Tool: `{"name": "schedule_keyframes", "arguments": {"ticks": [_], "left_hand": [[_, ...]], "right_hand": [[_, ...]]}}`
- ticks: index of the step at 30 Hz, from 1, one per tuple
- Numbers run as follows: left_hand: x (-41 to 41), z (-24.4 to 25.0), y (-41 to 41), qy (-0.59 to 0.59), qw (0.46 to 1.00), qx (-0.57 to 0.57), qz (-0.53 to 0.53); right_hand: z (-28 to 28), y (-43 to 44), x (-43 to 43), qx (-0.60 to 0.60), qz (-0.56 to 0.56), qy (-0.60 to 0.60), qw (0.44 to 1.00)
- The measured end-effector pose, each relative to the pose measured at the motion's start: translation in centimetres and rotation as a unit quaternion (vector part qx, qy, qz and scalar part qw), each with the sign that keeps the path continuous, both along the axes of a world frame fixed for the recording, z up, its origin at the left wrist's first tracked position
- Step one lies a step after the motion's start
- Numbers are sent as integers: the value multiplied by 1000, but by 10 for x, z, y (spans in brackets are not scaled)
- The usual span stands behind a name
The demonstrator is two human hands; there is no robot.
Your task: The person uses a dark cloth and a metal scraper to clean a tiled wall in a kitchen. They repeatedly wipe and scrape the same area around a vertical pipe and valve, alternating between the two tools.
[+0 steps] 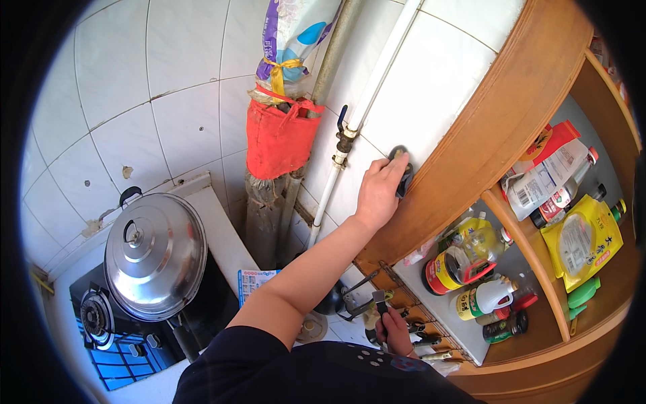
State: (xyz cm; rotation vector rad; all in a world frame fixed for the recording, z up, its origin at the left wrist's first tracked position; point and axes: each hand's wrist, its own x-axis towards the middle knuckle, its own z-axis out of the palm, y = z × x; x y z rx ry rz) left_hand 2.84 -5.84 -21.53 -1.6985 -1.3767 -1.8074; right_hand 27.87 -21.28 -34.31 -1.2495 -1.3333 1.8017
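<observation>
My left hand (381, 191) reaches up to the white tiled wall beside the wooden cabinet frame. Its fingers lie over a small dark object (402, 186) against the tiles; what this is stays unclear, as the fingers cover part of it. Low in front of my body, my right hand (397, 331) grips a dark-handled tool (380, 303) with a flat end pointing up. The rest of that tool is hidden by the hand. Just left of my raised hand runs a white pipe (376, 68) with a blue-levered valve (344, 136).
A lidded steel wok (156, 257) sits on the black gas stove (222, 288). A red cloth bag (280, 139) hangs around a pipe. Bottles and packets, including a yellow packet (583, 242), fill the wooden shelves (525, 267). Below them, a wire rack (404, 290) holds utensils.
</observation>
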Motion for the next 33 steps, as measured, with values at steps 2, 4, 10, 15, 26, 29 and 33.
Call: {"name": "schedule_keyframes", "arguments": {"ticks": [2, 4, 10, 15, 26, 29, 33], "left_hand": [[-10, 8, 10, -28, 999, 23, 27], [-26, 20, 16, -44, 996, 35, 62], [-29, 16, 15, -33, 998, -4, 49], [11, -10, -7, -3, 999, 16, -34], [-29, 19, 15, -53, 997, -8, 47], [-1, -4, -1, -48, 998, -10, -29], [9, -21, -1, -50, 997, 24, -54]], "right_hand": [[5, 4, -4, 4, -2, 0, 1000], [7, 7, -4, 6, -7, 11, 1000], [-7, 4, 4, 7, 14, 16, 1000], [0, 4, -7, -8, 20, -9, 1000], [-7, 5, 5, -3, -8, 12, 1000], [-12, 2, 2, -16, 0, 3, 1000], [2, 7, -9, -19, 0, -7, 1000]]}}
